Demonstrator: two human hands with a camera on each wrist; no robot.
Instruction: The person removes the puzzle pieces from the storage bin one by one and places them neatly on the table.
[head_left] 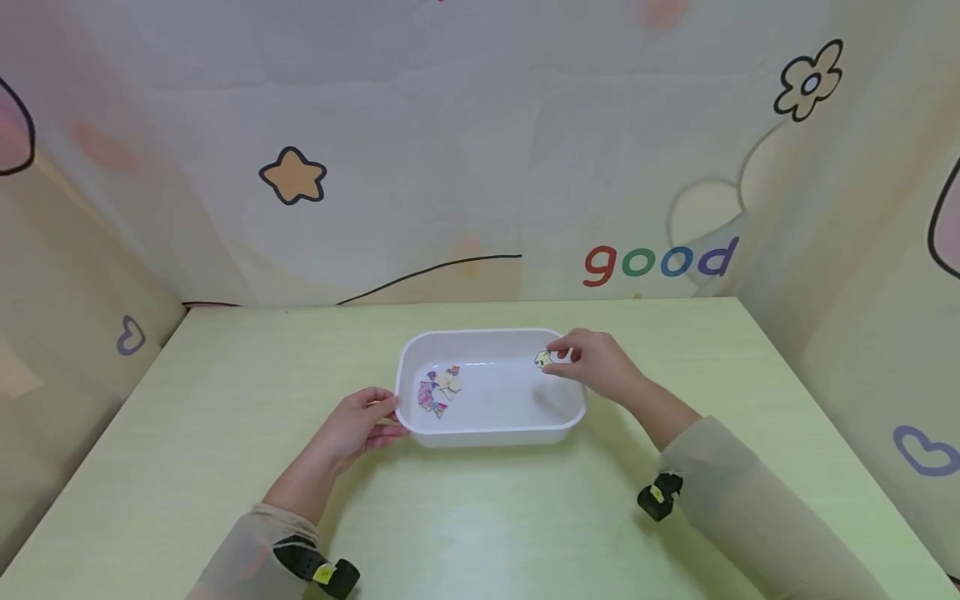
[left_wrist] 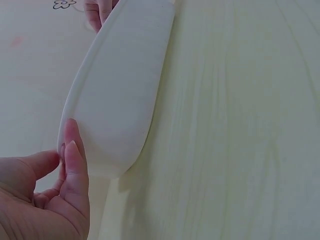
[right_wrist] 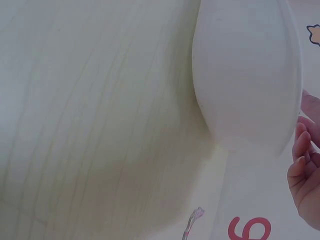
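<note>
- Left hand (head_left: 363,427): nearly closed, pinching the white tray's (head_left: 483,437) left rim, presumably steadying it.
- Small pieces (head_left: 427,397): clustered inside the tray's left end.
- Right hand (head_left: 600,365): fingertips pinching a yellow piece (head_left: 542,360) over the tray's right end, apparently for fine control.

Facing me: pale-green, grained tabletop (head_left: 300,358). Behind, pale backdrop (head_left: 450,167): orange star (head_left: 293,176), flower (head_left: 809,82), multicoloured "good" (head_left: 664,262). Side walls (head_left: 877,333): purple hearts (head_left: 930,470).

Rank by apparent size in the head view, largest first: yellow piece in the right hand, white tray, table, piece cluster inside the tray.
1. Table
2. White tray
3. Piece cluster
4. Yellow piece, pinched in the right hand
</note>
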